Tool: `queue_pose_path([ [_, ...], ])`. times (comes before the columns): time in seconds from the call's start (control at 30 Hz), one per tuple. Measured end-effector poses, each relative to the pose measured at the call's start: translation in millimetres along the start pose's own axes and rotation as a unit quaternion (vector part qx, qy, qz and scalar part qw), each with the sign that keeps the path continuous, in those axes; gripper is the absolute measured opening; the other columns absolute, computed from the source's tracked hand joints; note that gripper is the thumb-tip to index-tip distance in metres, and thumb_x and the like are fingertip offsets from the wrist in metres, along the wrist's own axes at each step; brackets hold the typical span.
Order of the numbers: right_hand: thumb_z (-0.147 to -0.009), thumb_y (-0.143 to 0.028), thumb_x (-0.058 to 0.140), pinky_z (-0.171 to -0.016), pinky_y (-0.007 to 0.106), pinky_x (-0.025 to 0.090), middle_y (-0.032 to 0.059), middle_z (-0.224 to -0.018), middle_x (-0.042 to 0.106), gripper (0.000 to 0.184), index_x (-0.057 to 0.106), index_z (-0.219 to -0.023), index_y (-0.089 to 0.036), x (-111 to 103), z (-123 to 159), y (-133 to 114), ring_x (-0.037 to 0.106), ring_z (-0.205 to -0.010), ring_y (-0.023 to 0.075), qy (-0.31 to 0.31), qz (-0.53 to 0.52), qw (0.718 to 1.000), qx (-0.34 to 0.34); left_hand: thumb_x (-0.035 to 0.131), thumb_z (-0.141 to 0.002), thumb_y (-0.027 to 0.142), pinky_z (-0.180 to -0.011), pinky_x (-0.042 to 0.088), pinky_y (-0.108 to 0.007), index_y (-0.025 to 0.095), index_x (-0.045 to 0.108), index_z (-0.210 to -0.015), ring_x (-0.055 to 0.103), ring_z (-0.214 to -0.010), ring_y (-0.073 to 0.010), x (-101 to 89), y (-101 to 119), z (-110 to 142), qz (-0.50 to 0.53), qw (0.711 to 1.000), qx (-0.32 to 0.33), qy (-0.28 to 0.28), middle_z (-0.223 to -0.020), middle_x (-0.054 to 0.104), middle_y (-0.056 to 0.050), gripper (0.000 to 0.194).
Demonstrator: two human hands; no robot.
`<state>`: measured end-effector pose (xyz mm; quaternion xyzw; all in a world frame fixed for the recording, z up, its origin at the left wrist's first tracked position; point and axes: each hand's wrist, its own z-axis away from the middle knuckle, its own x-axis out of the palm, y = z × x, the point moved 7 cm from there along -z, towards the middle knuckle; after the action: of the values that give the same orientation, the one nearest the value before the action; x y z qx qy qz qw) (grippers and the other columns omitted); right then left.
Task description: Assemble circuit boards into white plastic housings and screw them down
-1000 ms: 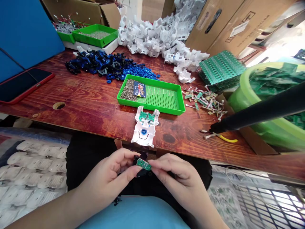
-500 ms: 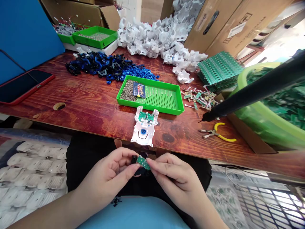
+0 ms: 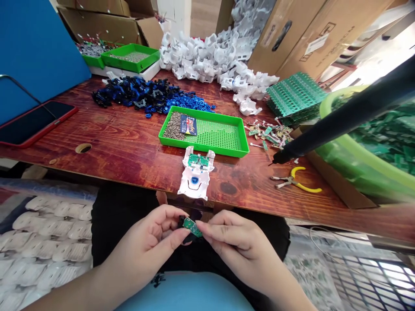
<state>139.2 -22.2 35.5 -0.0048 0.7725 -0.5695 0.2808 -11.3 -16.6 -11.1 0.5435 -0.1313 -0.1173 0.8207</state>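
Above my lap, a small green circuit board (image 3: 192, 226) is pinched between both hands. My left hand (image 3: 155, 242) is closed round its left end and a small black part (image 3: 182, 220) there, mostly hidden by the fingers. At the board's right end, the thumb and fingertips of my right hand (image 3: 230, 237) are closed on it. Just beyond, at the table's edge, lies a white plastic housing (image 3: 194, 185) with a blue piece in it. Behind this sits a white shell part (image 3: 198, 161) holding another green board.
A green perforated tray (image 3: 223, 134) holds small screws and a card (image 3: 188, 125). Yellow-handled pliers (image 3: 300, 180) lie right, below a dark rod (image 3: 324, 125). Blue and black parts (image 3: 145, 95), white shells (image 3: 207, 56), wired boards (image 3: 270, 133) and stacked green boards (image 3: 295, 96) stand behind.
Both hands and the small board have shifted slightly down and to the left. The board stays pinched between them; the things on the table have not visibly moved.
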Motion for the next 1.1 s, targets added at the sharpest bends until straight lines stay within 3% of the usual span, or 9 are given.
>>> queue_pose_path([
  [0.27, -0.087, -0.011, 0.054, -0.059, 0.016, 0.046, 0.0012, -0.077, 0.059, 0.032, 0.068, -0.11, -0.028, -2, 0, 0, 0.056, -0.067, 0.0067, 0.044, -0.031, 0.999, -0.003, 0.062, -0.084, 0.037, -0.08, 0.056, -0.022, 0.024, 0.058, -0.103, 0.065, -0.086, -0.0126, -2.5, -1, 5, -0.021, 0.999, 0.023, 0.018, -0.09, 0.069, 0.001, 0.022],
  [0.53, -0.089, -0.012, 0.052, -0.058, 0.017, 0.046, 0.003, -0.074, 0.058, 0.026, 0.07, -0.106, -0.018, -2, 0, -2, 0.055, -0.065, 0.0074, 0.021, 0.006, 1.0, -0.019, 0.063, -0.084, 0.032, -0.076, 0.056, -0.017, 0.026, 0.06, -0.1, 0.066, -0.082, -0.0105, -1.9, 1, 6, -0.031, 0.998, 0.044, 0.036, -0.087, 0.069, 0.003, 0.017],
  [0.73, -0.088, -0.011, 0.052, -0.056, 0.016, 0.045, 0.0032, -0.076, 0.058, 0.029, 0.069, -0.11, -0.02, 0, 3, -2, 0.054, -0.065, 0.0073, 0.03, 0.035, 0.999, -0.029, 0.063, -0.085, 0.027, -0.08, 0.055, -0.014, 0.03, 0.064, -0.097, 0.067, -0.084, -0.008, 0.9, 3, 6, -0.011, 0.998, 0.061, 0.028, -0.089, 0.069, 0.007, 0.013],
  [1.1, -0.084, -0.002, 0.05, -0.059, 0.016, 0.048, 0.0038, -0.083, 0.059, 0.039, 0.065, -0.116, -0.019, 1, 2, 0, 0.057, -0.07, 0.0076, 0.065, 0.033, 0.996, -0.06, 0.06, -0.087, 0.02, -0.078, 0.051, -0.005, 0.036, 0.06, -0.099, 0.067, -0.082, -0.0029, -5.1, 11, 7, -0.077, 0.985, 0.136, 0.073, -0.088, 0.069, 0.012, 0.02],
])
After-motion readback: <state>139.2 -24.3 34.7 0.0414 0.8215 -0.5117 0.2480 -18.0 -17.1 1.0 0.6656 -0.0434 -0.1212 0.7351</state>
